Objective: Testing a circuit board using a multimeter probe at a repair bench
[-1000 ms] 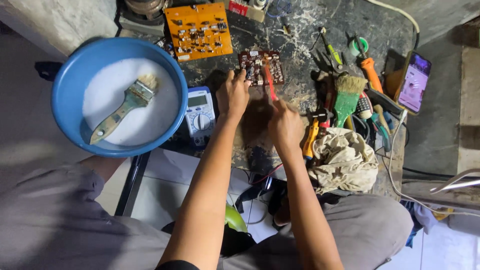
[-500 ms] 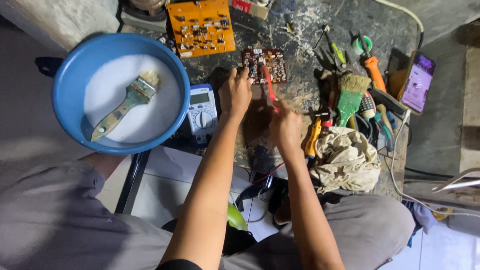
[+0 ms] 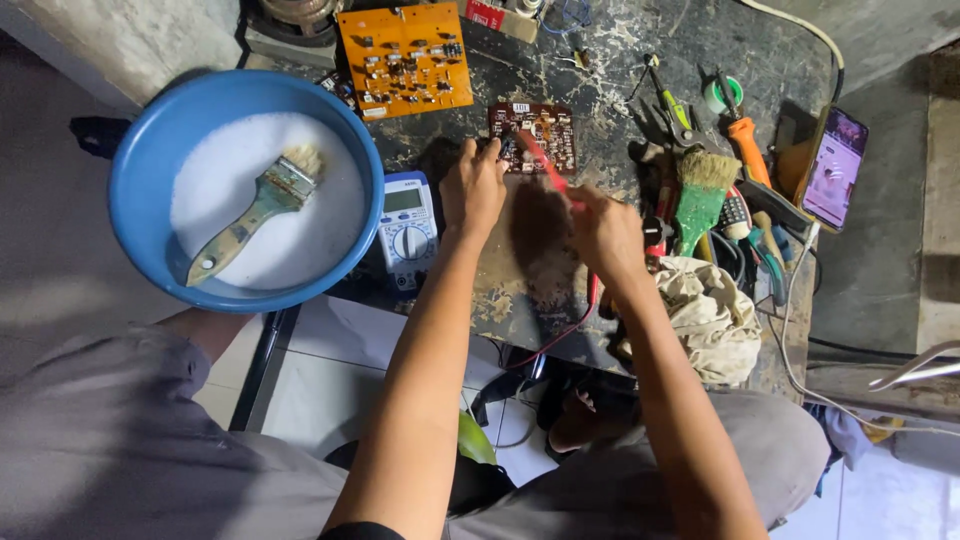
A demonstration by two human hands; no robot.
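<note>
A scarred, paint-flecked workbench (image 3: pixel 620 60) fills the top of the view, crowded with tools, and the person sits at its near edge.

The small brown board (image 3: pixel 535 135) lies flat near the middle of the bench; every place below is given from it. The left hand (image 3: pixel 472 190) rests at its near-left corner, fingers curled down onto the edge, probably steadying it; whether a black probe sits in those fingers I cannot tell. The right hand (image 3: pixel 605 232), just near-right of the board, pinches a red probe (image 3: pixel 545 165) whose tip slants up onto the board's face, its red lead trailing back off the bench edge.

The board looks light, thin and stiff, studded with small parts that would bend or snap under a careless finger. It should slide easily on the bench. In my judgement, the bare edges and corners are the places to hold it, never the parts on top.

Left of the board sits a blue meter (image 3: pixel 405 230), and further left a blue basin (image 3: pixel 150 170) of white suds with a paintbrush (image 3: pixel 255 215) in it. An orange board (image 3: pixel 405 55) lies beyond and to the left. To the right are a green brush (image 3: pixel 700 195), a phone (image 3: pixel 835 165) and, nearer, a rag (image 3: pixel 715 315).
</note>
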